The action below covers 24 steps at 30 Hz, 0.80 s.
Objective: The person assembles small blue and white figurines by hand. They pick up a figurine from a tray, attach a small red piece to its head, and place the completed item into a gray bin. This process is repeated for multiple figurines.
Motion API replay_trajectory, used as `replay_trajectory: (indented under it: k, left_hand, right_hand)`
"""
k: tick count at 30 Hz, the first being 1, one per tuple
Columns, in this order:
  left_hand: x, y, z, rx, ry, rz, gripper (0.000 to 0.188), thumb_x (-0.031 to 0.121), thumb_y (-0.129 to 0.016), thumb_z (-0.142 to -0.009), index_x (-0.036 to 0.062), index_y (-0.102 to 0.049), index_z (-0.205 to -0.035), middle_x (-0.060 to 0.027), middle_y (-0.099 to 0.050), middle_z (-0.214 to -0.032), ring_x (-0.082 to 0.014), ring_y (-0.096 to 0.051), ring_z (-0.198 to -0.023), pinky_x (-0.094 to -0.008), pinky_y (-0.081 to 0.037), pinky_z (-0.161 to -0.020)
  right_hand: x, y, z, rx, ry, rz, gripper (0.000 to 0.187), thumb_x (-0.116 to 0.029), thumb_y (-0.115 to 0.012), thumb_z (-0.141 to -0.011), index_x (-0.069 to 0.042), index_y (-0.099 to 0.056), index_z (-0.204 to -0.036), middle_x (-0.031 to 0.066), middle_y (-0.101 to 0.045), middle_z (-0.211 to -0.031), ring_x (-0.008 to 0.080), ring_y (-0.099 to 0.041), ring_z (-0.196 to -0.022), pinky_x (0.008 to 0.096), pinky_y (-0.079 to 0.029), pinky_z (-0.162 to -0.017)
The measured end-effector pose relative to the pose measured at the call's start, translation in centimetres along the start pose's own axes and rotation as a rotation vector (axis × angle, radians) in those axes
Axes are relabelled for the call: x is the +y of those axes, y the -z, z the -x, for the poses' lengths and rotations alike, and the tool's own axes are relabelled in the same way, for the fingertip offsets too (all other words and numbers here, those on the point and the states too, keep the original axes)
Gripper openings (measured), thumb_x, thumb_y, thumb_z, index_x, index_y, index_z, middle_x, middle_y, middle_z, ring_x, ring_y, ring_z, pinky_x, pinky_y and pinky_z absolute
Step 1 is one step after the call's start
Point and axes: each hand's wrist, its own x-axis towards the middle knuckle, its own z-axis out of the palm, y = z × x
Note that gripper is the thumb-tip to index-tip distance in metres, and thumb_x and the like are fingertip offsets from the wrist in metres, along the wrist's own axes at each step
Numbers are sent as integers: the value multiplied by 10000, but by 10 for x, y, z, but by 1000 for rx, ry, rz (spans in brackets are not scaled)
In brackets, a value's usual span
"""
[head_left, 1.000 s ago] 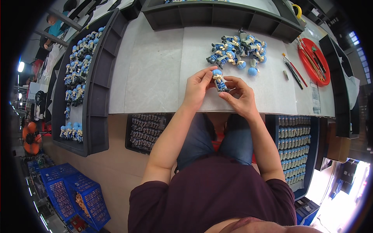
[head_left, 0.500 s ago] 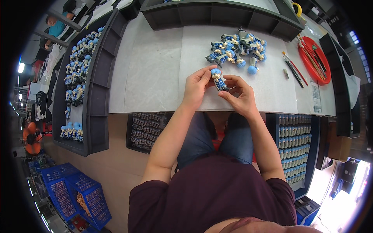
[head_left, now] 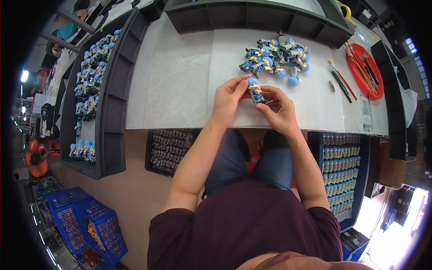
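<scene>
Between my two hands, over the near part of the white-covered table (head_left: 180,85), is a small blue-haired figurine (head_left: 255,91) in a blue and white outfit. Thumb and fingers of my left hand (head_left: 230,96) grip it at the head end. My right hand (head_left: 280,108) pinches its lower part near the dark feet. The figurine tilts slightly, head away from me. Just beyond my hands lies a loose heap of similar figurines (head_left: 274,56), with one figurine (head_left: 293,77) at its near right side.
A dark tray (head_left: 112,112) of figurines stands at left; another tray (head_left: 256,20) lies across the back. At right are paintbrushes (head_left: 341,82) and a red oval dish (head_left: 379,85) with tools. Below the table edge, crates of figurines (head_left: 339,175) flank my legs. Blue baskets (head_left: 101,225) stand on the floor.
The figurine has turned slightly in my fingers, its head shifting a little to the right. Both hands keep hold of it in nearly the same place.
</scene>
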Motion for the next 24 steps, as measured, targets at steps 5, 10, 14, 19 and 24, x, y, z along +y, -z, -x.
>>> replay_trajectory:
  k: [5, 10, 14, 19, 24]
  left_hand:
    - [0, 0, 1, -11, -16, 16, 260, 148, -510, -908, -6, -576, -1107, -78, -620, -996, -135, -586, -872, -287, -479, -782]
    - [-1, 0, 0, -9, -15, 11, 262, 156, -506, -910, -2, -580, -1106, -69, -623, -981, -133, -585, -869, -290, -477, -787]
    - [0, 0, 1, 1, -1, -16, 270, 175, -511, -910, 1, -582, -1105, -56, -625, -959, -125, -584, -864, -284, -475, -787]
    - [1, -3, 2, 22, 3, -45, 269, 167, -543, -894, 5, -583, -1104, -48, -623, -951, -112, -579, -861, -266, -471, -780]
    - [-1, -1, 1, 21, -15, -81, 252, 138, -565, -879, 1, -582, -1090, -48, -617, -956, -105, -570, -859, -255, -469, -767]
  right_hand:
    - [2, 0, 0, 3, -5, 16, 454, -97, -727, -716, -23, -531, -1118, 126, -634, -918, 132, -610, -717, 248, -494, -639]
    - [2, -1, 1, 23, 7, 16, 469, -90, -747, -699, -20, -534, -1111, 96, -608, -895, 123, -599, -749, 243, -494, -638]
    - [-1, 0, 2, 35, -10, 21, 473, -82, -754, -691, -20, -537, -1107, 73, -582, -878, 109, -583, -746, 232, -490, -628]
    - [-1, -1, 2, 48, -17, -3, 477, -64, -755, -684, -11, -534, -1105, 70, -562, -900, 110, -576, -755, 229, -493, -630]
    - [-2, -1, 2, 60, -23, -21, 471, -42, -745, -687, 0, -531, -1104, 67, -552, -903, 119, -585, -781, 229, -499, -637]
